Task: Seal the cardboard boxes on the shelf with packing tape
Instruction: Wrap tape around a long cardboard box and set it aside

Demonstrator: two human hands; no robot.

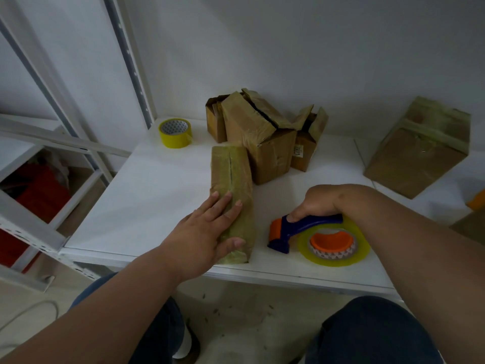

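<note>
Fingers of the left hand (210,227) lay straight and spread over the near end of a flat, tape-wrapped cardboard box (232,195), the thumb hooked over its near edge, pressing it down onto the white shelf (147,195). To its right, the right hand (319,203) was curled round the blue handle of a tape dispenser (315,235), which rested on the shelf with its yellowish roll lying nearest the front edge and its orange roller end pointing left, toward the box.

That box lay with its long axis running from near to far, a dark seam showing along the middle of its top. The dispenser sat just beside the box's near right corner, apart from it, so the right hand was the one placed to bring tape across; the left was already steadying. Judging by the seam's direction, a strip would need to run away from the person, along the box's length.

Farther back stood a cluster of open boxes (262,132), their flaps raised and gaping, apparently still unsealed. A loose yellow tape roll (175,132) lay at the far left by the shelf upright. Well apart on the right, a larger sealed box (417,148) sat tilted, a tape band across it.
</note>
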